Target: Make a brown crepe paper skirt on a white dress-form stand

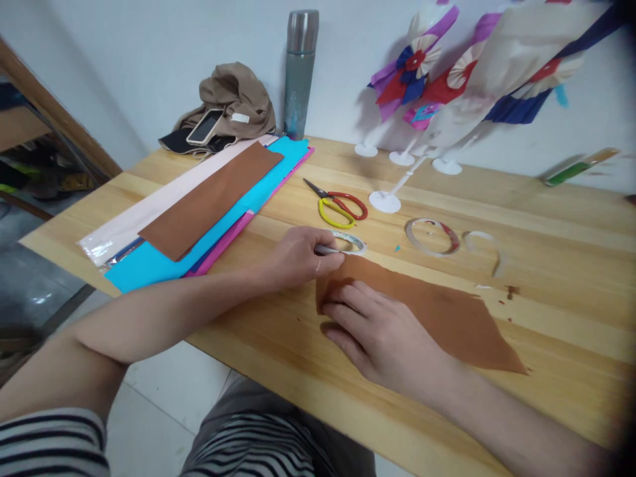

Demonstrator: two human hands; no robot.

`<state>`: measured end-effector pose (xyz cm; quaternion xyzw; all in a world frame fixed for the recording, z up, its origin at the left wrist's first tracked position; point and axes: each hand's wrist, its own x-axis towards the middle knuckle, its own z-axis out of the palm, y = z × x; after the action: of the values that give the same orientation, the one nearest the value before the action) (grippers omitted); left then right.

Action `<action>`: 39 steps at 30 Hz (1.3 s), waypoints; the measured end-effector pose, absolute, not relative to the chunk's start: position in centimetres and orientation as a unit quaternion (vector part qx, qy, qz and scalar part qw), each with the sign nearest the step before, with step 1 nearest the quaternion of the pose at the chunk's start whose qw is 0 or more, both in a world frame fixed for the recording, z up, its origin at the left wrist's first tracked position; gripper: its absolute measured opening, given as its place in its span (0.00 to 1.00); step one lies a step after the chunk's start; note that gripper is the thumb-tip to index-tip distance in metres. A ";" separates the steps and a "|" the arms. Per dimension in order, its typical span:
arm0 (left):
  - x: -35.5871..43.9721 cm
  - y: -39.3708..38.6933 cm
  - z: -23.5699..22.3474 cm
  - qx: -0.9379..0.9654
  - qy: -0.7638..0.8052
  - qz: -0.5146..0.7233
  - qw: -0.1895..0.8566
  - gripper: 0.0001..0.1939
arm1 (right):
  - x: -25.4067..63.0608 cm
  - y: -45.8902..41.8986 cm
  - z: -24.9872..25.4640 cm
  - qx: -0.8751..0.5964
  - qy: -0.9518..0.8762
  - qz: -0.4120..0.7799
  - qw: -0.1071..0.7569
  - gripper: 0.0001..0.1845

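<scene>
A brown paper sheet [447,318] lies on the wooden table [546,278] in front of me. My right hand [382,334] rests flat on its left end, fingers stretched out and pressing the paper down. My left hand [298,255] is closed round a thin grey pen-like stick [326,250] at the sheet's upper left corner. A roll of white tape [350,242] lies just behind that hand.
Red-and-yellow scissors [340,205], two more tape rings [432,236], a stack of coloured paper [199,212], a steel flask [299,73], a phone on a cloth bag [233,99] and paper pinwheels on white stands [422,73] sit farther back.
</scene>
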<state>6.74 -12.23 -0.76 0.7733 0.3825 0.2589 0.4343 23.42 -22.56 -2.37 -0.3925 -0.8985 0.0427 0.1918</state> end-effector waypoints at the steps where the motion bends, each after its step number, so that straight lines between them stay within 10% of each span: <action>1: 6.7 -12.2 -0.9 0.777 0.380 0.258 0.431 0.11 | 23.5 -22.6 -2.2 -0.385 -0.901 0.052 0.195 0.11; 11: 6.8 -12.3 -0.3 0.772 0.378 0.242 0.450 0.12 | 26.2 -20.7 -1.8 -0.570 -0.722 0.048 0.389 0.15; 39: 7.2 -13.6 -1.0 0.820 0.333 0.282 0.370 0.16 | 24.3 -20.8 -0.7 -0.583 -0.677 0.207 0.398 0.08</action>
<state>7.21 -13.59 -1.04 0.8200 0.3334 0.2817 0.3702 24.34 -20.80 -0.73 -0.5832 -0.6771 0.2065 0.3985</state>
